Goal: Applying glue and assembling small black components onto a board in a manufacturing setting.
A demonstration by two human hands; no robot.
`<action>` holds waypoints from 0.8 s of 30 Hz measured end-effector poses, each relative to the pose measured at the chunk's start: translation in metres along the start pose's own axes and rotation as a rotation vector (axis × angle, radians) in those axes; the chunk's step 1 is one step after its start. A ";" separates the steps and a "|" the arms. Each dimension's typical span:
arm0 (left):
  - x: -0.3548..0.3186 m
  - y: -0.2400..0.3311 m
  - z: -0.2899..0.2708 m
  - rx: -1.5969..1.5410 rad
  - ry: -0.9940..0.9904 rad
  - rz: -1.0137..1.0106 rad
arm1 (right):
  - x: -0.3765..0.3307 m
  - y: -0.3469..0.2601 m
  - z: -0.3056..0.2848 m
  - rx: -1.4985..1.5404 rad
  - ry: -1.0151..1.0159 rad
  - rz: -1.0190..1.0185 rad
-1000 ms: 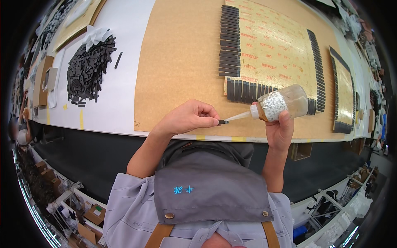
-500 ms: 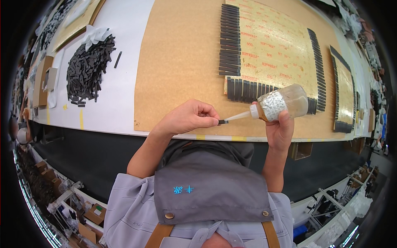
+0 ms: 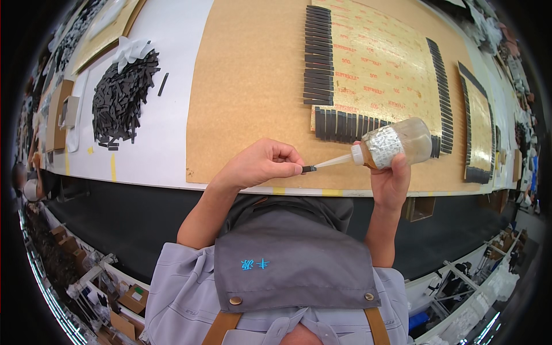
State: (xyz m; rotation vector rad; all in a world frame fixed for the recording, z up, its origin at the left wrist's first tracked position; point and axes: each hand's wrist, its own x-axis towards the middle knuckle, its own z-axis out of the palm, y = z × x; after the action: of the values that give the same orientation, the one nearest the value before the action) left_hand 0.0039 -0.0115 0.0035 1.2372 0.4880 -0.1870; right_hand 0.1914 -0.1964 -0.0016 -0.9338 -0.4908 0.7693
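Note:
Between the thumb and fingers of my left hand (image 3: pixel 265 164) is a small black strip (image 3: pixel 310 169), its end pointing right. My right hand (image 3: pixel 391 179) grips a clear squeeze bottle (image 3: pixel 411 141) with a white cap and a thin nozzle (image 3: pixel 336 160). The bottle lies tilted on its side, and the nozzle tip is at the strip's free end. Whether liquid is coming out is too small to tell. Behind the bottle lies a yellowish board (image 3: pixel 379 63) with black strips (image 3: pixel 336 125) lined up along its left, right and near edges.
Brown sheet (image 3: pixel 247 86) covers the middle of the white table (image 3: pixel 172 123). A heap of black strips (image 3: pixel 123 95) with white crumpled material (image 3: pixel 131 52) lies at the left, one loose strip (image 3: pixel 163 84) beside it. Another strip-edged board (image 3: pixel 478 123) is at the right.
The bottle in my right hand has shifted slightly to the right, its nozzle staying at the strip's end. My left hand has barely moved and still pinches the strip.

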 end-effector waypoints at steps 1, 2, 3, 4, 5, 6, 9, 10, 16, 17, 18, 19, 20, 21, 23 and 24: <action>0.000 0.000 0.000 -0.001 -0.002 -0.002 | -0.001 0.001 -0.001 0.000 0.016 0.005; 0.000 0.000 0.000 -0.001 -0.003 -0.003 | -0.001 0.001 -0.001 0.000 0.031 0.010; 0.000 0.001 0.000 -0.016 -0.006 0.000 | -0.001 0.002 -0.001 0.000 0.032 0.010; 0.000 0.001 0.000 -0.031 -0.009 0.004 | -0.001 0.002 -0.001 -0.013 0.031 0.008; 0.000 0.000 0.000 -0.030 -0.010 0.003 | -0.001 0.002 0.000 -0.025 0.031 0.007; 0.000 -0.001 0.000 -0.035 -0.003 0.005 | -0.001 0.001 0.000 -0.025 0.031 0.006; -0.001 0.001 -0.001 -0.051 0.003 0.007 | -0.003 0.001 -0.001 -0.042 0.036 0.012; -0.002 0.001 -0.001 -0.061 0.003 0.008 | -0.004 0.001 -0.003 -0.061 0.042 0.022; 0.003 -0.006 -0.002 -0.099 0.082 0.082 | -0.002 -0.003 0.000 0.001 -0.031 0.072; 0.004 -0.008 -0.004 -0.094 0.080 0.079 | -0.003 -0.002 0.000 0.025 0.015 0.047; 0.005 -0.010 -0.007 -0.163 0.046 0.089 | -0.002 -0.002 0.001 0.029 0.018 0.044; 0.006 -0.013 -0.009 -0.232 0.010 0.097 | -0.001 -0.003 0.002 0.021 0.020 0.041; 0.008 -0.018 -0.010 -0.228 0.008 0.094 | 0.000 -0.002 0.003 0.012 0.022 0.037; 0.010 -0.025 -0.011 -0.335 -0.043 0.205 | 0.001 -0.001 0.004 0.015 0.024 0.036; 0.012 -0.034 -0.010 -0.441 -0.095 0.313 | 0.001 0.002 0.006 0.019 0.048 0.020; 0.014 -0.037 -0.009 -0.495 -0.143 0.374 | 0.001 0.003 0.007 0.020 0.050 0.020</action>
State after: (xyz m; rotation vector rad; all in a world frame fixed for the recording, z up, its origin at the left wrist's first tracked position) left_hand -0.0007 -0.0137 -0.0367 0.8013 0.1556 0.1575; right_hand 0.1858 -0.1906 -0.0007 -0.9382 -0.4299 0.7660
